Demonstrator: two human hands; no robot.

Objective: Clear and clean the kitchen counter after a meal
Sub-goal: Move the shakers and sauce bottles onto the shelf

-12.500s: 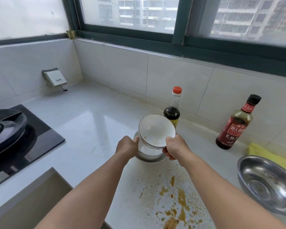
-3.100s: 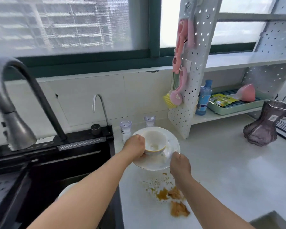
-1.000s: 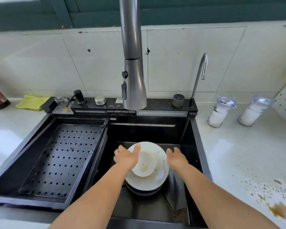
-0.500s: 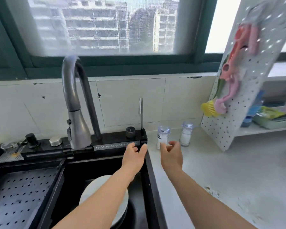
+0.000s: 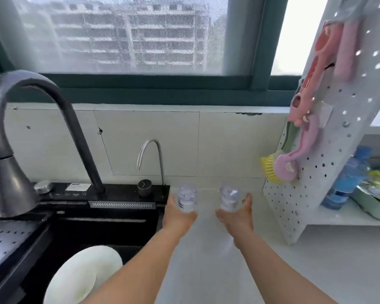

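Observation:
Two clear shakers with white contents stand on the white counter [image 5: 217,260] against the tiled wall. My left hand [image 5: 177,216] wraps round the lower part of the left shaker [image 5: 186,195], thumb on its left side. Round the right shaker [image 5: 229,194] curls my right hand [image 5: 236,217], with a finger up its right side. Both shaker bases are hidden by my hands, and the picture is motion-blurred. A white plate [image 5: 83,275] lies in the black sink [image 5: 110,229] at the lower left.
A tall grey faucet [image 5: 13,137] arches over the sink, with a small chrome tap [image 5: 150,154] beside it. At the right stands a white pegboard rack [image 5: 329,163] holding a pink and yellow brush [image 5: 280,168], a blue bottle [image 5: 349,178] and a green tray [image 5: 373,208].
Both hands have left the stacked plate and bowl in the sink and reached forward to the two shakers, which they now hold. The view has swung right.

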